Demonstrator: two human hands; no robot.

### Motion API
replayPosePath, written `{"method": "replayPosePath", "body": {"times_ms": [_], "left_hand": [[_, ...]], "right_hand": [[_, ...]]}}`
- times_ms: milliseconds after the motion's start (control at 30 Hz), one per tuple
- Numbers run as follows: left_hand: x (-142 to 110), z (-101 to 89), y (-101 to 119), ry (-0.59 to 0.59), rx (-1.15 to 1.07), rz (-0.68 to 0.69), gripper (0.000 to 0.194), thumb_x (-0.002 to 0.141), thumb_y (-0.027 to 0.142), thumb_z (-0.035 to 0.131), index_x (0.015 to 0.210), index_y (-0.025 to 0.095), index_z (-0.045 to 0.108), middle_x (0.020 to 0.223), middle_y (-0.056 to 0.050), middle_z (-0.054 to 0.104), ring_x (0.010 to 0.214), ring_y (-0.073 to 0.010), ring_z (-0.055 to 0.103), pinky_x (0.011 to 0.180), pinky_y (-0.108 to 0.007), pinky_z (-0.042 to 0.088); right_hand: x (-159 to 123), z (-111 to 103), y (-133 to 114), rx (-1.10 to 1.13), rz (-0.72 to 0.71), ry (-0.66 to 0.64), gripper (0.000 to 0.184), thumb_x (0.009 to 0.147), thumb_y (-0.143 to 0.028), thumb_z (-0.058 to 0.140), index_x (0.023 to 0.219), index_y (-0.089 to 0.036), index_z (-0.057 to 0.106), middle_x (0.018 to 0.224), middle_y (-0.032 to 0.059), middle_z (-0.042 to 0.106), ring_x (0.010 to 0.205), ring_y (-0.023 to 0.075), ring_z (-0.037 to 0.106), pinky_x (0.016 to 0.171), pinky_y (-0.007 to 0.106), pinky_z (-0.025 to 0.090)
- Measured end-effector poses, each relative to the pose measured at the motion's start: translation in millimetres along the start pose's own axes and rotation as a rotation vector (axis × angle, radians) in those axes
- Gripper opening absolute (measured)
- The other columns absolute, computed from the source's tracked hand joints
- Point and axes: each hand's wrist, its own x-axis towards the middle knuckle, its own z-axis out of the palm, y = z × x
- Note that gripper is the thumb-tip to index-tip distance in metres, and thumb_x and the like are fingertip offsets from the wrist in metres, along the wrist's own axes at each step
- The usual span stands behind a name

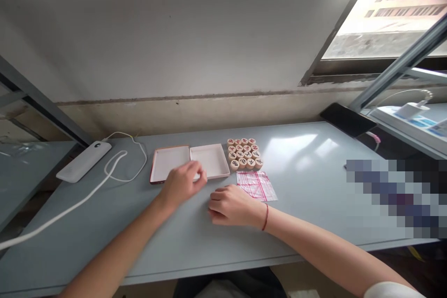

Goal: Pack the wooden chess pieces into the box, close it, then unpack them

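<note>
Several round wooden xiangqi pieces (244,153) with red and black characters stand packed in rows on the grey table (307,223). Left of them lies an open two-part box: a white-lined half with a reddish-brown rim (169,163) and a shallower white half (211,158). My left hand (184,184) hovers at the front edge of the box, its fingers curled and nothing in them. My right hand (230,205) rests on the table just in front of a folded paper xiangqi board (256,185), with a red cord on the wrist. The hand holds nothing.
A white power bank (84,160) with a white cable (115,172) lies on the table's left. A dark phone (347,118) leans at the back right corner. A blurred patch covers the lower right. A metal frame and window stand beyond the table.
</note>
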Motion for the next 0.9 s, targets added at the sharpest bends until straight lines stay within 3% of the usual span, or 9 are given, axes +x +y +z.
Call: {"method": "replayPosePath", "body": {"times_ms": [67,133,300,900], "left_hand": [[-12,7.4,3,-0.059,-0.022,0.190,0.022,0.086,0.020,0.038,0.065,0.020,0.046,0.059,0.002,0.055,0.053,-0.0121,0.051,0.053,-0.025,0.031],[-19,16.9,4,-0.174,-0.055,0.273,0.022,0.082,0.017,0.041,0.061,0.020,0.043,0.056,0.002,0.054,0.051,-0.0118,0.048,0.051,-0.026,0.028],[-23,27.3,8,-0.360,-0.093,0.191,0.021,0.084,0.016,0.043,0.063,0.019,0.044,0.062,0.001,0.057,0.056,-0.0128,0.050,0.051,-0.026,0.026],[-22,20.2,13,-0.426,-0.207,0.037,0.024,0.086,0.019,0.043,0.062,0.019,0.043,0.063,0.001,0.055,0.060,-0.0128,0.050,0.054,-0.026,0.027]], "right_hand": [[-2,0,2,-0.002,0.055,-0.051,0.023,0.077,-0.024,0.050,0.058,-0.017,0.060,0.055,0.0018,0.059,0.046,0.0097,0.036,0.048,0.028,0.011],[-2,1,4,-0.009,0.107,-0.092,0.023,0.075,-0.023,0.050,0.055,-0.016,0.060,0.053,0.0029,0.060,0.044,0.0094,0.033,0.048,0.028,0.010],[-1,0,3,0.012,0.184,-0.110,0.025,0.073,-0.021,0.048,0.051,-0.015,0.059,0.052,0.0045,0.060,0.042,0.0087,0.029,0.049,0.029,0.010],[-3,-5,5,0.151,0.202,-0.014,0.020,0.072,-0.017,0.049,0.052,-0.016,0.048,0.051,-0.0015,0.053,0.047,0.0092,0.015,0.048,0.027,0.011]]}}
